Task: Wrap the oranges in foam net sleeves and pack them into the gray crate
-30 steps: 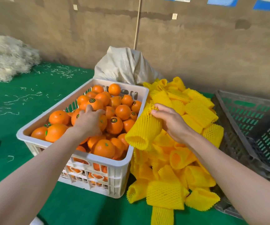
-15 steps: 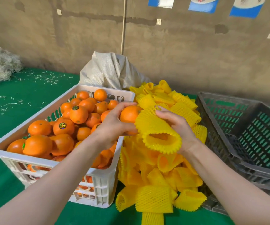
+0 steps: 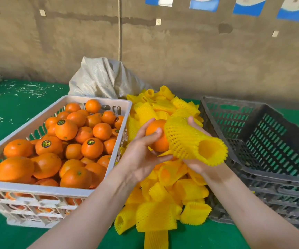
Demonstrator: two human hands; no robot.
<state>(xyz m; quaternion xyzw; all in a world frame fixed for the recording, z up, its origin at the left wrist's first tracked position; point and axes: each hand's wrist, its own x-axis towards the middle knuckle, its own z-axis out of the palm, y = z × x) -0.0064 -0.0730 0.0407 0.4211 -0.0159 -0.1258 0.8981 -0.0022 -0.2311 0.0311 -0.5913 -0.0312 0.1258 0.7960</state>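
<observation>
My left hand point(image 3: 141, 151) grips an orange point(image 3: 156, 136) above the pile of yellow foam net sleeves point(image 3: 163, 203). My right hand point(image 3: 197, 159) holds a yellow sleeve point(image 3: 190, 141) from below, thumb on top. One end of the sleeve is over the orange's right side; its other end gapes open toward me. A white crate point(image 3: 37, 187) full of oranges point(image 3: 66, 130) stands at the left. The gray crate point(image 3: 270, 159) stands at the right, and I see no fruit inside it.
A grey-white sack point(image 3: 105, 78) leans against the brown wall behind the crates. The surface is green cloth point(image 3: 10, 105) with pale straw scraps at the back left. Loose sleeves spill toward the front edge between the two crates.
My left hand lifted an orange out of the white crate and brought it to the right. The right hand raised the sleeve, and its end now covers part of the orange.
</observation>
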